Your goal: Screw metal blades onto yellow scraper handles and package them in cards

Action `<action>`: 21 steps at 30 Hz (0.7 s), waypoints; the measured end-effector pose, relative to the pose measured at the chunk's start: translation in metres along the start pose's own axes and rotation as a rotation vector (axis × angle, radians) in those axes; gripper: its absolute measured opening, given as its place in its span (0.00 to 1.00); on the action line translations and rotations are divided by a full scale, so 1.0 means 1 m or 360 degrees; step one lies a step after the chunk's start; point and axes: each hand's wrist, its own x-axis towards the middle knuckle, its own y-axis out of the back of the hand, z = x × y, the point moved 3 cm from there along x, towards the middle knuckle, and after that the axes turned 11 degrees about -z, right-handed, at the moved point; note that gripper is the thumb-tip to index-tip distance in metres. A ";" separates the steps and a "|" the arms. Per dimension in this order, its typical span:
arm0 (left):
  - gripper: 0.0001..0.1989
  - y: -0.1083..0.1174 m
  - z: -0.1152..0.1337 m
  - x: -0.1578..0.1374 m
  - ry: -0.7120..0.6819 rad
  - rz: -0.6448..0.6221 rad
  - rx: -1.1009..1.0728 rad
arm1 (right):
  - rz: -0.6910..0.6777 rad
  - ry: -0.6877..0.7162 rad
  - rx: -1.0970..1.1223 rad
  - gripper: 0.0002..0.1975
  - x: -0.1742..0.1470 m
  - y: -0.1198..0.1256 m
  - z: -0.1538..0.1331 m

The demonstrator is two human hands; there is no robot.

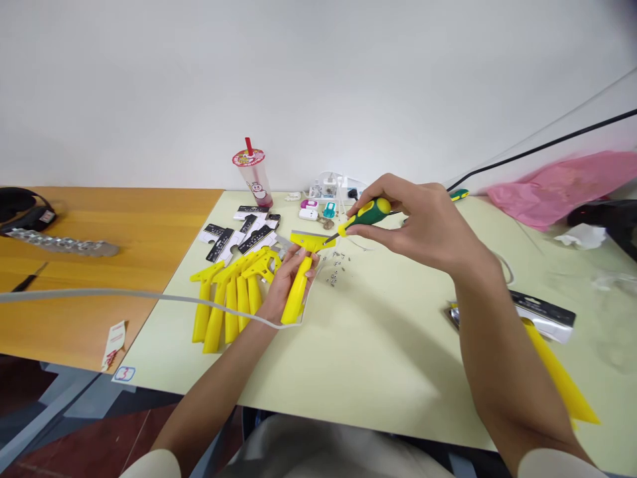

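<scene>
My left hand [287,284] is wrapped round a yellow scraper [297,292], its wide head pointing away from me with a metal blade edge along the top. In my right hand [415,222] is a screwdriver [371,214] with a green and yellow handle. The screwdriver's tip meets the right side of the scraper's head; whether it sits in a screw is too small to tell. Several small screws [334,271] lie scattered on the table just right of the scraper. Left of my left hand, several more yellow scrapers [213,312] lie side by side.
Black-and-white packages [223,244] lie behind the row of scrapers, near a drink cup [256,178] with a red straw. A power strip [331,189] stands by the wall. A grey cable [199,299] crosses the view. At right are a pink bag [562,186] and a packaged scraper [557,372].
</scene>
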 end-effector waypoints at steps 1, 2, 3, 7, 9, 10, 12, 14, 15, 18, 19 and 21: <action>0.17 0.000 0.000 0.000 0.0003 -0.0002 -0.0003 | 0.0001 0.0000 0.0000 0.15 0.000 0.000 0.000; 0.17 0.000 0.000 0.000 0.0005 0.0000 -0.0004 | 0.0001 0.0002 0.0001 0.15 0.000 -0.001 0.000; 0.17 -0.001 0.000 0.000 0.0009 0.0005 -0.0003 | -0.0001 0.0003 0.0004 0.15 0.000 -0.001 0.000; 0.17 -0.001 0.000 -0.001 0.0019 0.0018 -0.0011 | 0.0018 0.0009 -0.0002 0.15 0.000 -0.001 0.000; 0.17 -0.001 0.000 -0.001 0.0018 0.0011 -0.0022 | 0.0033 0.0015 -0.0018 0.15 -0.001 -0.001 0.001; 0.17 -0.001 -0.001 -0.001 0.0019 0.0004 -0.0024 | 0.0036 0.0021 -0.0025 0.15 -0.001 -0.001 0.001; 0.17 -0.001 -0.001 -0.001 0.0025 -0.0009 -0.0029 | 0.0029 0.0026 -0.0030 0.15 0.000 -0.002 0.003; 0.17 0.000 -0.001 -0.001 0.0036 -0.0018 -0.0038 | 0.0025 0.0031 -0.0016 0.15 0.001 -0.004 0.004; 0.17 0.000 -0.001 -0.001 0.0038 -0.0021 -0.0045 | 0.0023 0.0033 -0.0006 0.15 0.001 -0.004 0.005; 0.17 0.001 -0.001 -0.001 0.0036 -0.0026 -0.0060 | 0.0015 0.0035 0.0020 0.15 0.002 -0.005 0.006; 0.17 0.001 -0.001 -0.001 0.0032 -0.0027 -0.0064 | 0.0012 0.0033 0.0024 0.15 0.002 -0.005 0.006; 0.16 0.001 -0.001 -0.001 0.0029 -0.0029 -0.0076 | 0.0014 0.0033 0.0022 0.15 0.002 -0.005 0.006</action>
